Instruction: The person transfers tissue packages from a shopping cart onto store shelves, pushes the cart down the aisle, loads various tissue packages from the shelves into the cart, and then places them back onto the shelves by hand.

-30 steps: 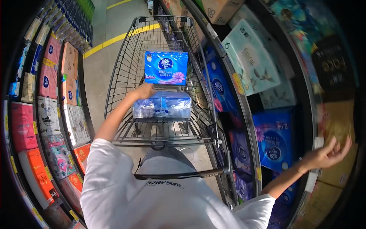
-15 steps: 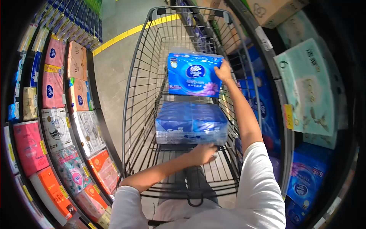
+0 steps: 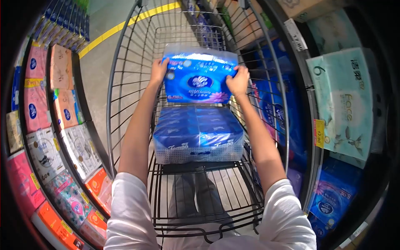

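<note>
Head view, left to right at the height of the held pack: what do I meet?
Pink packs → peach pack → left hand → held pack → right hand → Face pack

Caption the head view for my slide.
Left hand and right hand hold a Vinda pack beyond the Tempo pack in a cart.

We've a clear-wrapped blue Tempo pkg (image 3: 198,134) in our wire cart (image 3: 179,168), a green Face pkg (image 3: 343,108) on the R shelving (image 3: 318,157), & assorted tissue pkgs (image 3: 81,148) on the L shelving (image 3: 86,95).
</note>
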`<state>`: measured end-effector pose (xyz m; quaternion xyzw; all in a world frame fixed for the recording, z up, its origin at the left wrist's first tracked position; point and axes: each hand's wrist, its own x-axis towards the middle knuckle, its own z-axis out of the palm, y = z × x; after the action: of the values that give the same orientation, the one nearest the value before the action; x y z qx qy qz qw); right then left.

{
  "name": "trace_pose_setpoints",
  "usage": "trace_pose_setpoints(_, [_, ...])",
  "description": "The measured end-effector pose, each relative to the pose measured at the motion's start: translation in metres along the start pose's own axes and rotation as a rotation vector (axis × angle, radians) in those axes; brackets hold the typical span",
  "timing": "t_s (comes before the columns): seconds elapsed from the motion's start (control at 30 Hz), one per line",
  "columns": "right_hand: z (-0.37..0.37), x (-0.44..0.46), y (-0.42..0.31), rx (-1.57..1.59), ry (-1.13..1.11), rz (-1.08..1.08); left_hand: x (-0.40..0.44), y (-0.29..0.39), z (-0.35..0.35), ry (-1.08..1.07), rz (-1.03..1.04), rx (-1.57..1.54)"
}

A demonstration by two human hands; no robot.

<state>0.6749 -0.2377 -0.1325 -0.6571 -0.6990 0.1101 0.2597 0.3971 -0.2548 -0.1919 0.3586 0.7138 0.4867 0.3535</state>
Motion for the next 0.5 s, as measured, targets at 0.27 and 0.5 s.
trace_pose_setpoints(0.27, [-0.024,-0.081,-0.008,-0.017,-0.054,0.373,-0.103,-0.010,-0.017,0.061,0.274,0.231])
trace_pose_setpoints(0.5, [-0.025,-0.126,-0.011,0.102,-0.001,0.473,-0.154,-0.023,-0.025,0.134,0.097,0.182])
